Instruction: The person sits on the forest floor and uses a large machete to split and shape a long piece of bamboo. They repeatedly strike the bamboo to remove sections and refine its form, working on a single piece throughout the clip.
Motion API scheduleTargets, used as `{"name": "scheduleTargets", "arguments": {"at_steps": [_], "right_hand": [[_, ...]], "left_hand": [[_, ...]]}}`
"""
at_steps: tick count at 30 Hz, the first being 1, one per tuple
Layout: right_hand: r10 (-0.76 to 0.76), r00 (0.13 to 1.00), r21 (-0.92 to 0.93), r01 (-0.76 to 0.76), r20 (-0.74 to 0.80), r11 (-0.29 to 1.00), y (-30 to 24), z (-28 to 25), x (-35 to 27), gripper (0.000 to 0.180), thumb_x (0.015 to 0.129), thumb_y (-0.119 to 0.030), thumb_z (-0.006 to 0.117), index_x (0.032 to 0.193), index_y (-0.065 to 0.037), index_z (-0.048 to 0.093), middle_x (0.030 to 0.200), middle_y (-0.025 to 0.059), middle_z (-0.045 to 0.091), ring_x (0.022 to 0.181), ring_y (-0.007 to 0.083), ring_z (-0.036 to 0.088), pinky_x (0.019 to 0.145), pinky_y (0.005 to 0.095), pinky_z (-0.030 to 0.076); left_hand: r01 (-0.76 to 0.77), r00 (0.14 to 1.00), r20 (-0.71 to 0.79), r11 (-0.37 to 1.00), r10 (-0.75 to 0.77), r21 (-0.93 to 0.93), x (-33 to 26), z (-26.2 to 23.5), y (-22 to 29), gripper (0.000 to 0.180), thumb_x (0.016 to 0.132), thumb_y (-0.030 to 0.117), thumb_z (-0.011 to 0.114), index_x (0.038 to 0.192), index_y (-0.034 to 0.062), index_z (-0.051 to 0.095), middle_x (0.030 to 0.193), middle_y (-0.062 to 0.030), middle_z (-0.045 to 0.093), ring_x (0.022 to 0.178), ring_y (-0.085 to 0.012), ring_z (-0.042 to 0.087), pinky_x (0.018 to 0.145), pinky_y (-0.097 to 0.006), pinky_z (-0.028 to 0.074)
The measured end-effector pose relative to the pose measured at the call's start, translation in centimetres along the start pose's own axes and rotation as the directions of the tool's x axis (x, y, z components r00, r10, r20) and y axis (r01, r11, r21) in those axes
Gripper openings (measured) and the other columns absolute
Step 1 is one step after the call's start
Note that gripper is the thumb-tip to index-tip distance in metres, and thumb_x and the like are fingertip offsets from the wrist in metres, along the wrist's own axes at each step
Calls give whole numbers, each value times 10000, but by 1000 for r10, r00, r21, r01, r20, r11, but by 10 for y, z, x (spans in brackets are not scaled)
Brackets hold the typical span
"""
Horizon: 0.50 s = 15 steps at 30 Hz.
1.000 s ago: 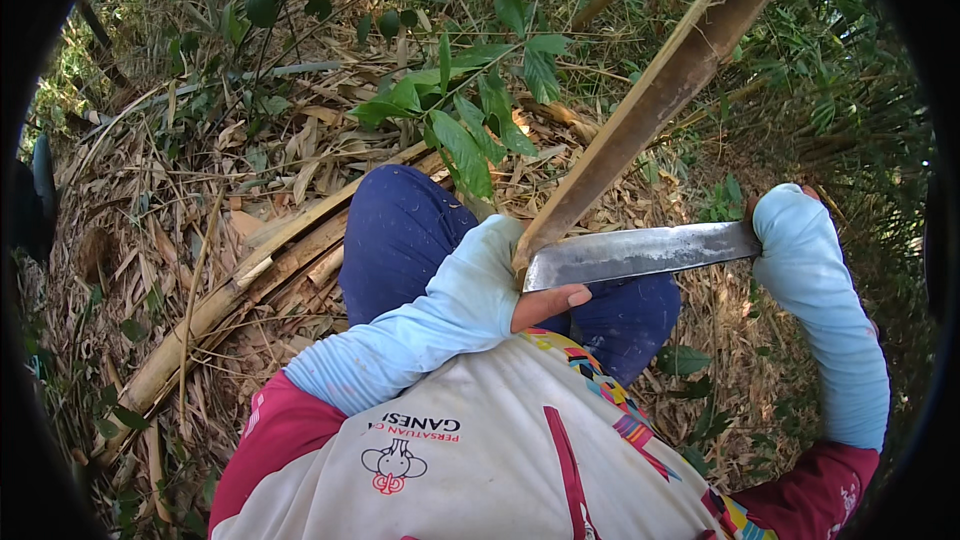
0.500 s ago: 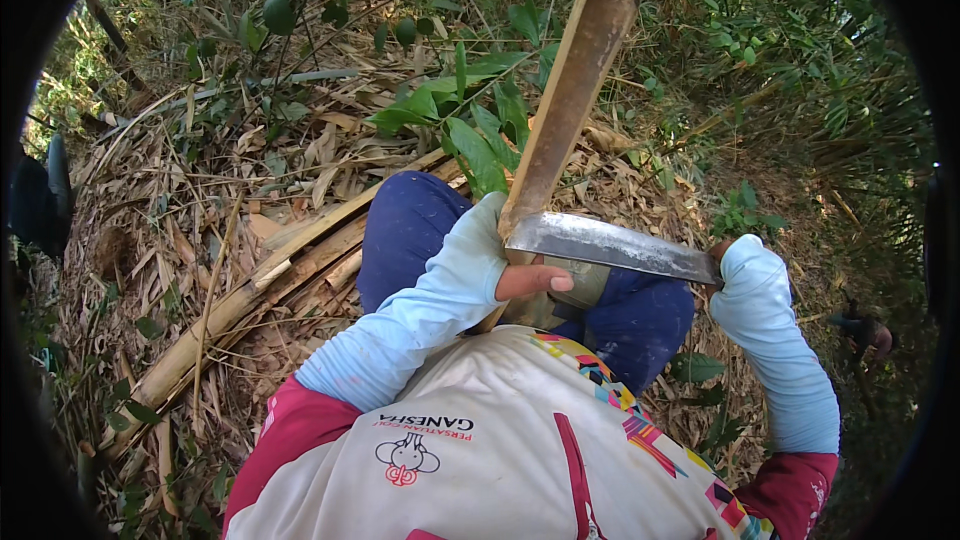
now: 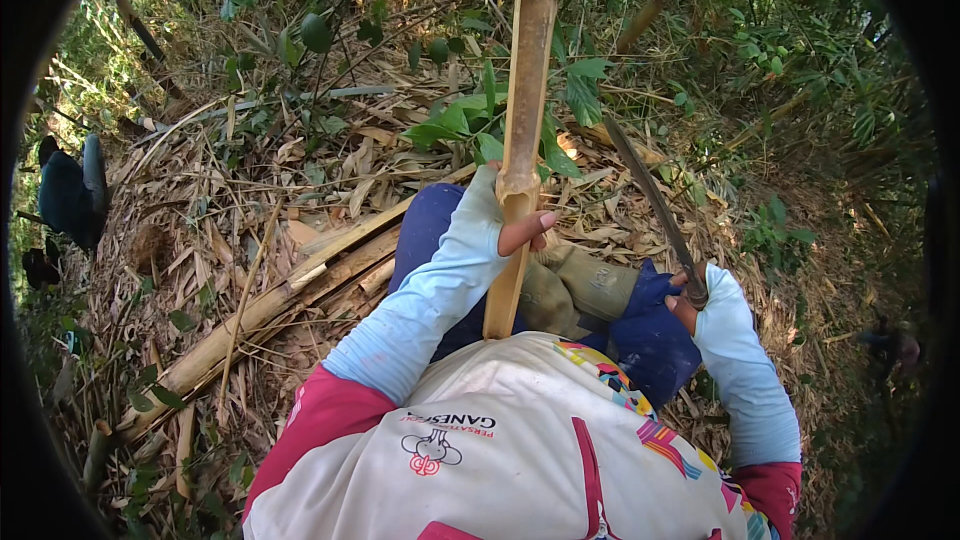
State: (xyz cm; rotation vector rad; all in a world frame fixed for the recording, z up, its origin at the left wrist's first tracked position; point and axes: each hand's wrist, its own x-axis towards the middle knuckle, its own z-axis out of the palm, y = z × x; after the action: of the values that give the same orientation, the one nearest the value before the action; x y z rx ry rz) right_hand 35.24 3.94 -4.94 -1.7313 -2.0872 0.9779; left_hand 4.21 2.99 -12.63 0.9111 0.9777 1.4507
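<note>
A long split bamboo piece (image 3: 526, 100) stands nearly upright before me, its lower end close to my shirt. My left hand (image 3: 522, 227) is wrapped round it just below a node, the thumb across the front. In my right hand (image 3: 695, 295) is the handle of a machete (image 3: 648, 190), whose dark blade points up and away, apart from the bamboo. Light blue sleeves cover both forearms and much of the hands, with fingertips showing. Below the bamboo are my blue trousers (image 3: 650, 335) and olive boots (image 3: 592, 282).
Split bamboo lengths (image 3: 250, 325) lie slantwise on the leaf litter (image 3: 330, 160) at left. Green leafy plants (image 3: 450, 120) grow just ahead, with dense brush right. A dark figure or object (image 3: 72, 190), unclear, is at the far left edge.
The machete blade has come off the bamboo and swung from lying across it to pointing up and away on the right. The bamboo now stands more upright, still in my left hand.
</note>
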Motion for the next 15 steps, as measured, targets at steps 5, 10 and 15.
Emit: {"name": "scheduleTargets", "arguments": {"at_steps": [5, 10, 15], "right_hand": [[7, 999, 84, -11, 48, 996, 14, 26, 5, 246, 754, -74, 753, 961, -58, 621, 729, 6, 598, 664, 92, 539, 631, 266, 454], [-38, 997, 21, 37, 72, 999, 18, 44, 10, 246, 759, -111, 745, 970, -64, 628, 755, 35, 619, 690, 120, 569, 671, 277, 469], [-51, 998, 119, 46, 39, 992, 17, 58, 16, 279, 734, -69, 749, 976, -64, 610, 742, -11, 566, 696, 81, 528, 657, 247, 440]], "left_hand": [[-4, 994, -113, 1000, 6, 19, 0, 3, 1, 611, 761, 127, 770, 1207, -39, 387, 846, -113, 588, 634, -200, 628, 557, -315, 521], [-19, 981, -194, 999, 26, 41, 1, -3, -8, 599, 783, 145, 751, 1231, -40, 398, 899, -121, 594, 699, -200, 632, 619, -323, 525], [-39, 971, -237, 999, 45, 29, -1, -8, -9, 628, 772, 184, 765, 1220, -54, 394, 929, -144, 591, 726, -209, 645, 624, -317, 544]]}}
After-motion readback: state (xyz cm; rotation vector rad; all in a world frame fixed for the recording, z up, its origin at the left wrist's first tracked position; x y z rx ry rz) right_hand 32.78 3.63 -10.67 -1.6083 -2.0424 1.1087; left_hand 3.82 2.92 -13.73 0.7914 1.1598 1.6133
